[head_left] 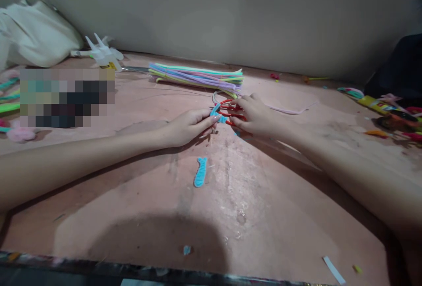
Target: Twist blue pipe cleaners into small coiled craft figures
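The left hand (189, 126) pinches a small blue pipe-cleaner piece (216, 113) at its fingertips; the right hand (255, 114) grips red-handled scissors (231, 111), touching that piece from the right; both sit mid-worktop (263, 198), just short of the pastel pipe-cleaner bundle (198, 76).

Two bare forearms are seen, entering from the lower left and lower right corners. No sleeves, gloves, rings or wristbands are worn. The left hand (187, 126) and the right hand (255, 115) are uncovered; fingernails are left short, and finer detail is blurred.
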`<control>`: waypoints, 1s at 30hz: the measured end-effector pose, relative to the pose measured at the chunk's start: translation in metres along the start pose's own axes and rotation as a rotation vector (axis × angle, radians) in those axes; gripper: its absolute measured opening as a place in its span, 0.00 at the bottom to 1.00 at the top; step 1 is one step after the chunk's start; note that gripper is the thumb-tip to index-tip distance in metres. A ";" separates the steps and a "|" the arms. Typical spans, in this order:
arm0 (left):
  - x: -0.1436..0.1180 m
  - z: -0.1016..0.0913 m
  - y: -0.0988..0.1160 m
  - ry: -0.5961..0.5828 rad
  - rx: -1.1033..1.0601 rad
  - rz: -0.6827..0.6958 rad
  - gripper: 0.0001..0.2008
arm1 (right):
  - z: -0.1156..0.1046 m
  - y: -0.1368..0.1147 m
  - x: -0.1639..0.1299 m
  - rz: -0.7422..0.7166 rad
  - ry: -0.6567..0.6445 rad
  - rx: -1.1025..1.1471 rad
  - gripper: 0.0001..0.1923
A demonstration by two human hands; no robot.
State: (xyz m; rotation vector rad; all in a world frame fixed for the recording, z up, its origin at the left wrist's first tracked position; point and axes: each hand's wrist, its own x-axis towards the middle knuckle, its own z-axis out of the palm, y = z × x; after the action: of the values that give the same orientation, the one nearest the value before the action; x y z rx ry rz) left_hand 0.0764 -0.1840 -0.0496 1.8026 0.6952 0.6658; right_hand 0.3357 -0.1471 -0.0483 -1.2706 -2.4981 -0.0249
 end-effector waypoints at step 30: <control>0.001 -0.004 -0.002 -0.028 -0.089 -0.011 0.20 | -0.047 -0.019 0.001 -0.112 -0.163 0.275 0.14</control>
State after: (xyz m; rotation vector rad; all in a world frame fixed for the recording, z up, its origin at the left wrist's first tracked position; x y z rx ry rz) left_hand 0.0736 -0.1802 -0.0498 1.7222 0.6471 0.6532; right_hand 0.3339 -0.1653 -0.0016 -1.0568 -2.5936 0.3968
